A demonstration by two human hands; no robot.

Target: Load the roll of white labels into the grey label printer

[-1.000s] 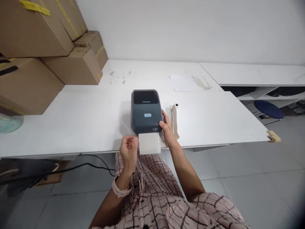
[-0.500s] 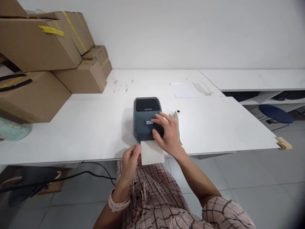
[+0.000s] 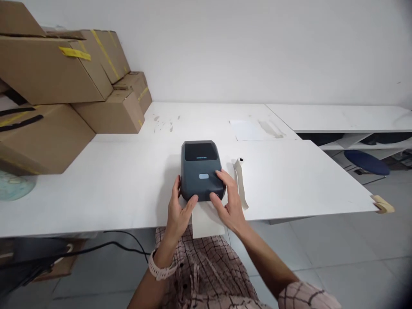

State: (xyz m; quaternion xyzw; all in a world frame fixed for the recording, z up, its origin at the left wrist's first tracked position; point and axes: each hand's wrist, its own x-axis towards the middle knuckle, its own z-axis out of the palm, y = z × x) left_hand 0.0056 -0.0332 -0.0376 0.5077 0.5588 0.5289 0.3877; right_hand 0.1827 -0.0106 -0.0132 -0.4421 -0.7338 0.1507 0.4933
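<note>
A dark grey printer-like device [image 3: 201,184] with a black upper panel and a pale button sits near the table's front edge. My left hand [image 3: 180,211] grips its left side and front-left corner. On the right side and front-right corner, my right hand [image 3: 230,201] has its fingers and thumb against the casing. A blank strip of paper [image 3: 208,223] hangs from the device's front over the table edge, between my hands. Just right of the device lies a small paper roll [image 3: 240,162] with a loose curled strip.
Cardboard boxes [image 3: 48,73] are stacked on the table's left part. A white sheet [image 3: 244,130] lies at the back of the white table [image 3: 128,184]. Black cables [image 3: 112,243] hang below at left. A blue stool [image 3: 367,162] stands at the right.
My left hand has moved from beside the paper up to the device's left side. My right hand has shifted off the button area to the right front corner.
</note>
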